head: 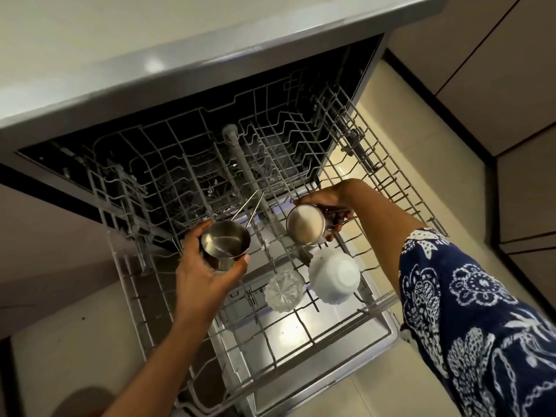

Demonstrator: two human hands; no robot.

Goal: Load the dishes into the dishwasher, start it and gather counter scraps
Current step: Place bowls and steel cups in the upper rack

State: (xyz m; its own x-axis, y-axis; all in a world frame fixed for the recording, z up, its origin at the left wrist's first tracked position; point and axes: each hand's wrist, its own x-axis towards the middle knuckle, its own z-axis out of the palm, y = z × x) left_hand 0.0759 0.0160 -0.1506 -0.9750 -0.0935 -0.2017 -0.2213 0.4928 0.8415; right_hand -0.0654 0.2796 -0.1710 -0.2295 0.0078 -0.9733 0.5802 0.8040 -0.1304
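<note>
Upper left of the frame, bench [90,55]: pale grey top, front edge running diagonally across the top of the shot
Left-centre, rack [180,164]: grey wire rack pulled right out, sitting over the dropped dishwasher door [301,326], whose shiny steel inside shows through the wires
Left grip [207,272]: wrapped around the small steel pot from underneath, thumb on the near side, fingers up the far left side
Steel pot [225,243]: upright, held over the left half of the rack, looks empty and shiny inside, thin wire handle poking up toward the back
Glass bowl [284,290]: upside down in the rack near the front, just beside the white bowl
Steel cup [305,225]: tipped on its side, mouth facing the camera, milky film inside, right of centre
Right grip [328,203]: fingers curled around the steel cup's body from the right
White bowl [334,278]: upside down in the rack, directly below the steel cup in frame
Lower right, sleeve [466,311]: navy with white floral print
Far right, cupboards [511,85]: beige doors above pale floor [406,386] tiles
</note>
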